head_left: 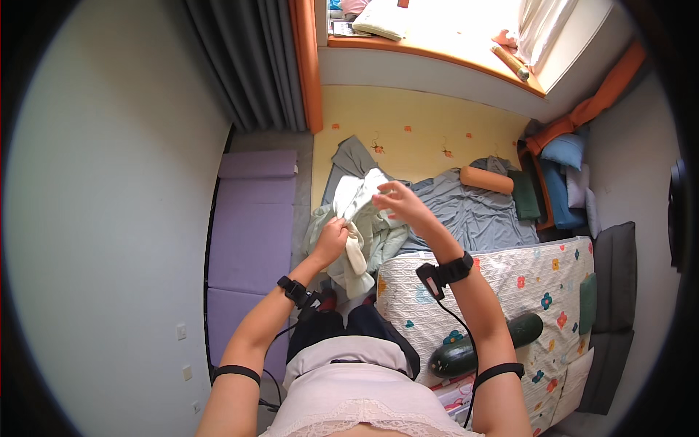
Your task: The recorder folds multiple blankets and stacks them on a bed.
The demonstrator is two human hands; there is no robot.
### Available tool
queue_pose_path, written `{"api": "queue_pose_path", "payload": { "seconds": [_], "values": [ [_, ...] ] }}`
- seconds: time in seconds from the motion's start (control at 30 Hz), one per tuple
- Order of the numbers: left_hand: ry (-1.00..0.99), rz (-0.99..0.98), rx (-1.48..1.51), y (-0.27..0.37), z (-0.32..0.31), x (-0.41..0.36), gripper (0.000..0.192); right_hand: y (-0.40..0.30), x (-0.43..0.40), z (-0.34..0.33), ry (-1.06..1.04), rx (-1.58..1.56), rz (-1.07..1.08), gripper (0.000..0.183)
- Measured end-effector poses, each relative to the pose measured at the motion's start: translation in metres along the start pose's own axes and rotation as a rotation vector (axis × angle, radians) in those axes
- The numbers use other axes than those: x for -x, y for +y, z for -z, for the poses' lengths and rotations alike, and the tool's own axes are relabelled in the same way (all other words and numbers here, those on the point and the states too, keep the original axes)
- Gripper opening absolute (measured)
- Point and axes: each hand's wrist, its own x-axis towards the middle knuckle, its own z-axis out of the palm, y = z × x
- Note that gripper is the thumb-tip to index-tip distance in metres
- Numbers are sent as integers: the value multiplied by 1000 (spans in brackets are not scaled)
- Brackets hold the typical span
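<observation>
A bunched white cloth garment point(356, 194) hangs in front of me, with my left hand point(332, 238) closed on its near part. My right hand point(397, 205) is raised beside the upper right of this cloth, its fingers apart and bent; whether a fingertip touches the cloth is not plain. Below the left hand droops a cream part of the fabric point(356, 254). Behind and under it lies a rumpled pale green quilt point(389, 240). A crumpled grey sheet point(458, 210) spreads to the right, and a folded grey cloth point(354, 155) lies beyond the garment.
A purple folding mat point(251, 235) runs along the left wall. On the right is a bed with a flowered quilted cover point(524, 289), bearing a large dark green bolster-like object point(461, 356). An orange bolster point(486, 180) and a blue pillow point(563, 151) lie farther back, below a window ledge point(437, 53).
</observation>
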Motion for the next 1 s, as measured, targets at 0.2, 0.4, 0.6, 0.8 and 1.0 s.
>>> {"api": "queue_pose_path", "payload": {
  "seconds": [0.2, 0.4, 0.6, 0.8, 1.0],
  "values": [
    [61, 78, 99, -18, -33, 9, 16, 113, 51, -76, 50, 220, 234, 72],
    [45, -5, 59, -17, -25, 0, 25, 119, 57, -87, 189, 172, 349, 24],
    [-190, 333, 371, 27, -12, 0, 52, 105, 66, -57, 304, 321, 439, 9],
    [-13, 281, 490, 2, -12, -7, 47, 88, 80, -62, 328, 363, 465, 15],
    [70, 323, 584, 6, -18, -4, 47, 71, 85, -79, 233, 343, 487, 39]
  ]
}}
